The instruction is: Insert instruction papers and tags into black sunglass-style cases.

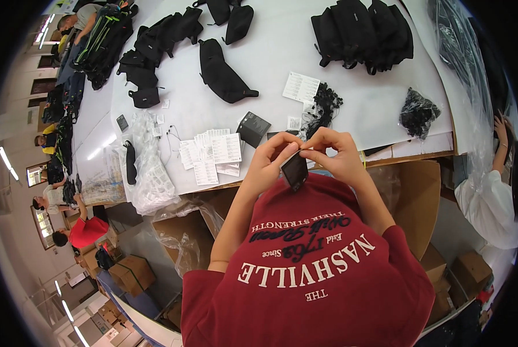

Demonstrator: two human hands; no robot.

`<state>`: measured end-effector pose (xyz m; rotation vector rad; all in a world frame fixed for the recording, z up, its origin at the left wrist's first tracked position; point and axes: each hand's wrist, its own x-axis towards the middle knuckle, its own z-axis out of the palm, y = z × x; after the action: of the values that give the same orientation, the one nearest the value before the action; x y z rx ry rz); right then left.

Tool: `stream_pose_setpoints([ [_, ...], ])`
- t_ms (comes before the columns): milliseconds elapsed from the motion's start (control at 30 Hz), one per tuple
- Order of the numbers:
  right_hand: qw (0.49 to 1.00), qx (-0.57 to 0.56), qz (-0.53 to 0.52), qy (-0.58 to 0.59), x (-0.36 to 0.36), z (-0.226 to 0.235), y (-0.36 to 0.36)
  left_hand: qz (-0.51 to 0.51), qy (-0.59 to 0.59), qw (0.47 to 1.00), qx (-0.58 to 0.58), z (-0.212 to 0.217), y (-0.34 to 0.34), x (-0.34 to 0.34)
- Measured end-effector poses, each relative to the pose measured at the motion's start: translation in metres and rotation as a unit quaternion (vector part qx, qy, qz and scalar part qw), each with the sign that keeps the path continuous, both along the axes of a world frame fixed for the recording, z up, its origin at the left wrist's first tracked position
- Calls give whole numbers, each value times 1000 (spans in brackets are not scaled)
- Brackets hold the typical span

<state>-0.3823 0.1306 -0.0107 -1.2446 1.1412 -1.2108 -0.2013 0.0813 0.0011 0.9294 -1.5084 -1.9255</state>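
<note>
Just over the table's near edge, a small black card hangs tilted between my two hands. My left hand is closed on its upper left edge, thumb against the fingers. At the card's top corner, my right hand pinches with thumb and forefinger; whether a string is also in that pinch is too small to tell. Beyond my hands lie a stack of black cards, a bundle of black strings and a white printed sheet. White printed slips are spread out left of my left hand.
Black fabric pouches lie across the far table, with a larger black pile at far right. A plastic bag of black pieces is at right, clear plastic wrap at left. Cardboard boxes stand below the edge. Other people work nearby.
</note>
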Motion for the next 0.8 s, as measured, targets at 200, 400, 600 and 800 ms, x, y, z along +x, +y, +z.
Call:
stream_pose_setpoints([
  [200, 997, 47, 10, -65, -2, -2, 0, 10, 15, 998, -67, -12, -2, -2],
  [400, 979, 159, 64, -114, -3, -15, -10, 57, 0, 998, -38, -22, -37, -11],
  [600, 982, 154, 57, -98, -11, -17, -9, 170, -261, 923, -227, -144, -132, 20],
  [800, 976, 166, 9, -139, -27, -27, 0, 80, -552, 764, -325, -181, -155, 38],
])
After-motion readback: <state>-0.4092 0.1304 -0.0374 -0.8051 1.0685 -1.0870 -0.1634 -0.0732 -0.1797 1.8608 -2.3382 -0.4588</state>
